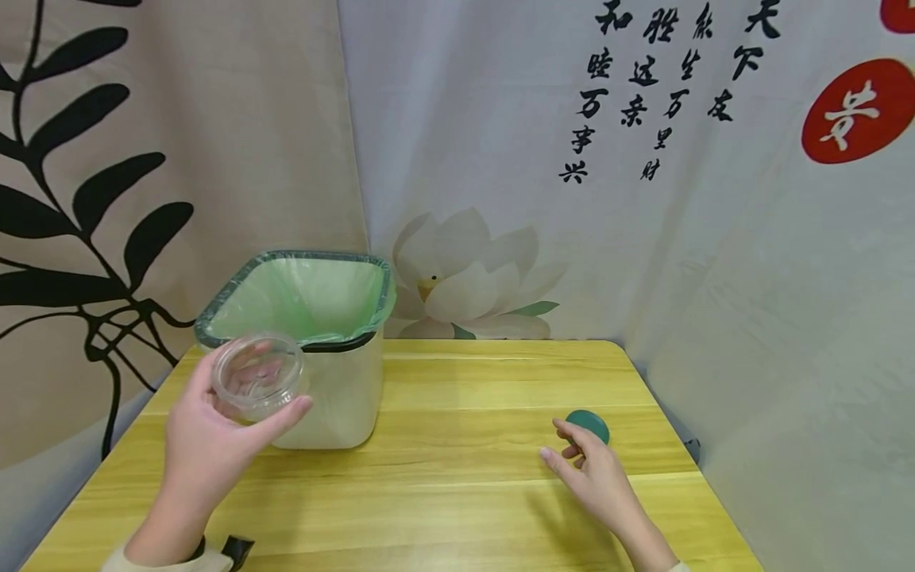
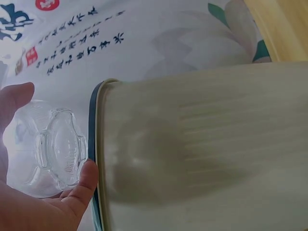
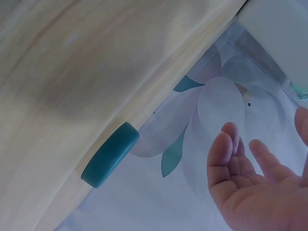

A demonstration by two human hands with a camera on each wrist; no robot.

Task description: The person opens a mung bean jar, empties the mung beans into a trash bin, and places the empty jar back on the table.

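My left hand [image 1: 207, 445] grips a clear glass jar [image 1: 259, 377], fingers and thumb around its sides. The jar is lidless and looks empty, and it overlaps the near left corner of the trash bin [image 1: 343, 397] in the head view. In the left wrist view the lobed base of the jar [image 2: 65, 149] shows beside the bin's rim. My right hand [image 1: 596, 481] hovers over the right part of the table with fingers loosely bent and nothing in them. Just beyond it a round green lid [image 1: 589, 425] lies on the table, partly hidden by the fingers.
The bin stands at the table's back left, lined with a green bag [image 1: 307, 298] folded over its rim. Wood-grain table [image 1: 429, 508] runs up to a hanging cloth [image 1: 486, 143] printed with a lotus and characters. A dark plant print covers the cloth at left.
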